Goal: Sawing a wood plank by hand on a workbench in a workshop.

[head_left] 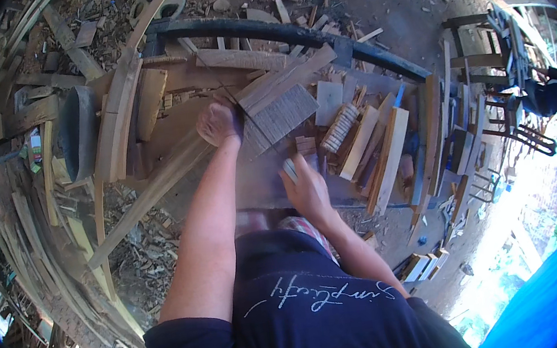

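A long wooden plank (pixel 162 177) lies slantwise over the bench, its far end pointing up and right. My left hand (pixel 218 123) is closed on the plank, fingers curled over it. Just right of that hand, the thin dark blade of a handsaw (pixel 257 127) crosses the plank, seen nearly edge-on. The saw's near end leads to my right hand (pixel 308 190), which is wrapped round its pale handle; that end of the blade is blurred. Against the blade's right side sits a finely ridged, grey-brown wooden block (pixel 285 114).
Right of the ridged block lie a bundle of small notched wood pieces (pixel 340 128) and several squared wooden bars (pixel 387 160). A dark beam (pixel 241 30) runs along the bench's far side. Curved boards (pixel 123 123) stand at left. Offcuts and chips (pixel 143 251) litter the ground.
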`<state>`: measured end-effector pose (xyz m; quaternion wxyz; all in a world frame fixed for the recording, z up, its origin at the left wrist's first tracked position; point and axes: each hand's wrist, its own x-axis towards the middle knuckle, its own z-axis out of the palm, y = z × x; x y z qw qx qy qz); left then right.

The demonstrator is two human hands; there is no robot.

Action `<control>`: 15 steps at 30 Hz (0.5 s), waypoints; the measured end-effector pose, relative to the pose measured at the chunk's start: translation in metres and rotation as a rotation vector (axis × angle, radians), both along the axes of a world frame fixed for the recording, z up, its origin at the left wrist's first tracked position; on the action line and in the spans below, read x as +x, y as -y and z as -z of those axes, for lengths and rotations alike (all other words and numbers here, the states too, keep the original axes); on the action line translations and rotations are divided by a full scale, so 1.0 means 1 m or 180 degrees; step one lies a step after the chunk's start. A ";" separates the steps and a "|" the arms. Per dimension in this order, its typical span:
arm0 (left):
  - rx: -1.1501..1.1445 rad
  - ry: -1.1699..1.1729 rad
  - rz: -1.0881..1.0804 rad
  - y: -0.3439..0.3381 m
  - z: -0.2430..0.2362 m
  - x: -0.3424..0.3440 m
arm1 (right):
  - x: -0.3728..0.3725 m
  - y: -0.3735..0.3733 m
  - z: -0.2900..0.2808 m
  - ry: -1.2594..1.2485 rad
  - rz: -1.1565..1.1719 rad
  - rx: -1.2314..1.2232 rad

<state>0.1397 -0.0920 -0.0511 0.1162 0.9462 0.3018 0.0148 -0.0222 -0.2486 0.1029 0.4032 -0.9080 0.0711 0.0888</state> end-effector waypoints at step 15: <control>-0.0311 -0.0112 0.0413 0.001 0.004 -0.026 | 0.040 -0.020 0.077 -0.0426 0.0342 -0.0266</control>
